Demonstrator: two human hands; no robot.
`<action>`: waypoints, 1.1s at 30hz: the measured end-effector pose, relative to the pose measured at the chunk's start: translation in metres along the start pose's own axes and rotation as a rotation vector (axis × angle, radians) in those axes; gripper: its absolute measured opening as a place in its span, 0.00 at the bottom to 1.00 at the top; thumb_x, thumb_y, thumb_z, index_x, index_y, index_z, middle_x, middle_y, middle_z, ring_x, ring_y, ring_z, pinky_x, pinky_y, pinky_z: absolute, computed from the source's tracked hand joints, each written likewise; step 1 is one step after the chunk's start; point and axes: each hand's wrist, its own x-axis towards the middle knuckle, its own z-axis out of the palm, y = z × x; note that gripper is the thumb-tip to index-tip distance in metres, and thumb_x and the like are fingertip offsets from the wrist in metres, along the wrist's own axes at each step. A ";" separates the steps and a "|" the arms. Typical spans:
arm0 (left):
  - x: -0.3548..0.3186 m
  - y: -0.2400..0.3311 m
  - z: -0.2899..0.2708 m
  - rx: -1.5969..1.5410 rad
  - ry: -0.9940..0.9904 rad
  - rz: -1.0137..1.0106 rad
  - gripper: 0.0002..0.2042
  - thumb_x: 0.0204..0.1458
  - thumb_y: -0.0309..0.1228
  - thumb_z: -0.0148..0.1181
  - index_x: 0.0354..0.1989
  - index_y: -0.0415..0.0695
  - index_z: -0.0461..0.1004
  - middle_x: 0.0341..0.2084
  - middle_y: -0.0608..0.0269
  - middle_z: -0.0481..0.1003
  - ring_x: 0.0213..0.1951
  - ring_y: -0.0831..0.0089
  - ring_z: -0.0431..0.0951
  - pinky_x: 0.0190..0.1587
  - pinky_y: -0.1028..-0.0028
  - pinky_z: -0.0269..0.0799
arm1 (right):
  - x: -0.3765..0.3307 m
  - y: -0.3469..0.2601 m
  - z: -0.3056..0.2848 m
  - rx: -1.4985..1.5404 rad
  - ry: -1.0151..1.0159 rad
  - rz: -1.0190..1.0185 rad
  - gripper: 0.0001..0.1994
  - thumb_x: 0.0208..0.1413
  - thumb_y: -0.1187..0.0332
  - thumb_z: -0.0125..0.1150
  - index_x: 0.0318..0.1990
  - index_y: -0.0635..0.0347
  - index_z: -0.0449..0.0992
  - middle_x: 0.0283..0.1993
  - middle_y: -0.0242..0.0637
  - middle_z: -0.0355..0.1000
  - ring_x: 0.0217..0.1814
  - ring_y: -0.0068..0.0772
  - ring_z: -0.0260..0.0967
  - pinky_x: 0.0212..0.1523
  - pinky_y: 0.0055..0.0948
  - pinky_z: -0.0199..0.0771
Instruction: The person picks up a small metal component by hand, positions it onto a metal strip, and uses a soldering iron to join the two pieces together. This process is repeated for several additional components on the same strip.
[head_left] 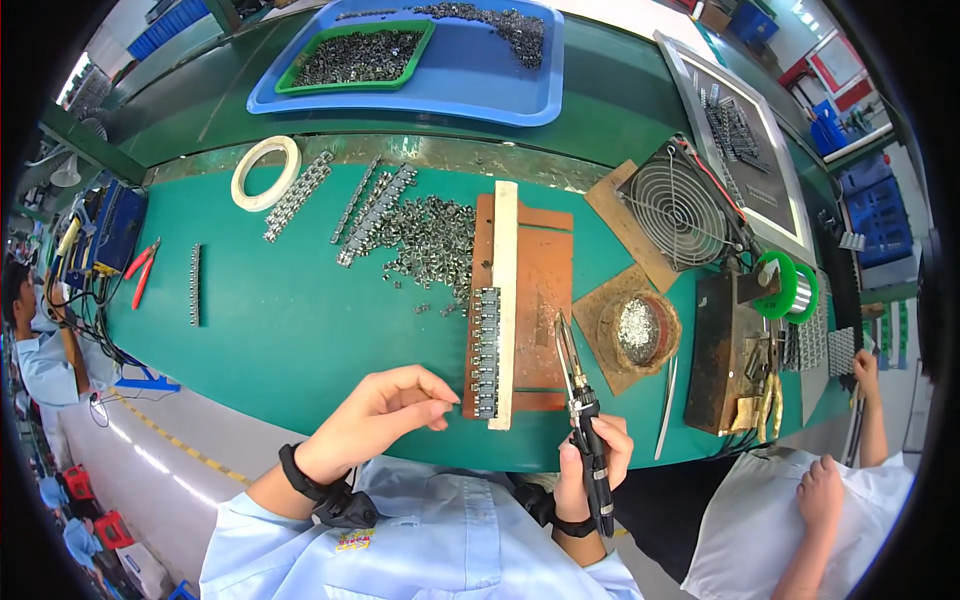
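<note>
My right hand [598,470] is wrapped around a black soldering iron [588,430], its metal tip and a thin tube beside it slanting up over the brown fixture board [540,330]. My left hand [390,412] hovers at the board's lower left edge, thumb and forefinger pinched together; anything between them is too small to make out. Along the board's left side stands a row of small dark and silver components [485,350], against a pale straight bar [504,300]. Beyond my left hand lies a heap of loose small metal parts [430,240].
Finished-looking strips [375,215], a tape roll [266,174] and red pliers [145,272] lie leftward. On the right are a fan [676,210], a round tip-cleaning pot [640,332] and a green solder spool [790,287]. A blue tray [480,90] stands behind; a co-worker [800,510] sits right.
</note>
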 end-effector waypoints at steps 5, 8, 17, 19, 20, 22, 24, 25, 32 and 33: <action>0.006 -0.001 0.011 -0.137 0.048 -0.035 0.04 0.51 0.23 0.53 0.35 0.39 0.69 0.30 0.65 0.72 0.33 0.77 0.72 0.40 0.78 0.67 | -0.001 0.000 0.001 -0.016 0.004 0.006 0.18 0.49 0.67 0.58 0.45 0.63 0.61 0.38 0.41 0.62 0.27 0.21 0.58 0.30 0.20 0.61; 0.010 -0.004 0.013 -0.202 0.077 0.006 0.03 0.51 0.23 0.53 0.33 0.39 0.67 0.29 0.66 0.71 0.33 0.78 0.72 0.39 0.79 0.67 | -0.004 0.001 0.001 -0.011 0.017 0.023 0.18 0.49 0.67 0.58 0.45 0.63 0.61 0.38 0.42 0.62 0.26 0.20 0.58 0.28 0.18 0.60; 0.017 -0.005 0.015 -0.199 0.009 -0.017 0.03 0.51 0.23 0.53 0.32 0.40 0.66 0.28 0.66 0.71 0.33 0.80 0.72 0.39 0.80 0.66 | -0.003 0.004 0.000 -0.059 -0.009 -0.007 0.19 0.49 0.67 0.58 0.45 0.63 0.60 0.37 0.42 0.62 0.24 0.19 0.58 0.26 0.19 0.61; 0.018 -0.005 0.012 -0.200 -0.011 -0.012 0.03 0.51 0.24 0.53 0.32 0.40 0.66 0.28 0.66 0.72 0.33 0.80 0.72 0.38 0.81 0.67 | -0.003 0.004 0.001 -0.041 0.001 0.008 0.19 0.49 0.66 0.58 0.45 0.63 0.60 0.37 0.42 0.62 0.24 0.20 0.58 0.26 0.19 0.61; 0.018 -0.006 0.012 -0.201 -0.021 -0.010 0.03 0.51 0.24 0.53 0.32 0.40 0.66 0.28 0.66 0.72 0.33 0.81 0.72 0.38 0.81 0.67 | -0.003 0.004 0.001 -0.032 0.007 0.016 0.19 0.49 0.66 0.58 0.45 0.63 0.60 0.37 0.42 0.62 0.24 0.20 0.58 0.26 0.19 0.61; 0.018 -0.006 0.011 -0.197 -0.025 -0.023 0.03 0.51 0.24 0.53 0.32 0.40 0.66 0.28 0.65 0.72 0.33 0.81 0.72 0.38 0.81 0.67 | -0.004 0.005 0.001 -0.037 0.009 0.020 0.19 0.49 0.66 0.59 0.45 0.63 0.61 0.37 0.42 0.62 0.24 0.20 0.58 0.26 0.19 0.61; 0.018 -0.005 0.010 -0.189 -0.025 -0.040 0.03 0.51 0.24 0.54 0.32 0.40 0.66 0.28 0.65 0.72 0.33 0.81 0.73 0.37 0.81 0.67 | -0.003 0.005 0.001 -0.040 0.009 0.020 0.19 0.48 0.66 0.59 0.45 0.63 0.61 0.37 0.42 0.62 0.24 0.20 0.58 0.26 0.19 0.61; 0.018 -0.004 0.010 -0.192 -0.026 -0.043 0.03 0.51 0.24 0.54 0.32 0.40 0.66 0.28 0.65 0.72 0.33 0.81 0.73 0.37 0.81 0.67 | -0.004 0.005 0.001 -0.043 0.008 0.023 0.19 0.48 0.66 0.59 0.45 0.63 0.61 0.37 0.42 0.62 0.24 0.20 0.58 0.26 0.19 0.61; 0.018 -0.004 0.008 -0.189 -0.040 -0.033 0.03 0.51 0.24 0.54 0.32 0.40 0.67 0.29 0.64 0.73 0.33 0.80 0.73 0.38 0.81 0.68 | -0.004 0.006 0.002 -0.038 0.011 0.009 0.19 0.47 0.66 0.59 0.44 0.63 0.61 0.37 0.43 0.61 0.24 0.21 0.58 0.26 0.19 0.60; 0.018 -0.004 0.008 -0.193 -0.038 -0.033 0.03 0.51 0.24 0.54 0.32 0.40 0.67 0.29 0.64 0.73 0.33 0.80 0.73 0.38 0.81 0.68 | -0.004 0.005 0.002 -0.039 0.008 0.009 0.19 0.47 0.66 0.59 0.44 0.63 0.61 0.37 0.43 0.61 0.24 0.21 0.58 0.26 0.19 0.60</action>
